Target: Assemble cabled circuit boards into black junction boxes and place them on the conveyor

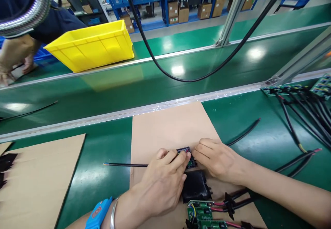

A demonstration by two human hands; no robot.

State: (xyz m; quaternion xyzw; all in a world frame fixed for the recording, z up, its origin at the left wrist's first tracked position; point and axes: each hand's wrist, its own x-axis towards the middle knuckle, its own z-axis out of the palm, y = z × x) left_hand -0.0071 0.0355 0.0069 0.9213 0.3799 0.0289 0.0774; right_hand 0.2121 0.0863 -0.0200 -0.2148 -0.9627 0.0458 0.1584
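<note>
A small open black plastic case (191, 163) with a green circuit board inside lies on a cardboard sheet (170, 125). My left hand (165, 177) is closed over its left side, fingertips pressing at the board near a small red spot. At the case's right edge, my right hand (219, 158) has its fingers curled and pressed together; its fingertips are partly hidden. A thin black cable (126, 165) sticks out left from beneath my left hand. Another black cable (244, 132) emerges behind my right hand. Just below sits a second black case part (196, 186).
Green circuit boards (203, 210) with black cables lie at the front. More wired boards (284, 90) are at the right. Cardboard (43, 174) lies left. Beyond a metal rail (165, 105) are a yellow bin (93, 46), a hanging black cable (191, 80) and another person's hand (18, 51).
</note>
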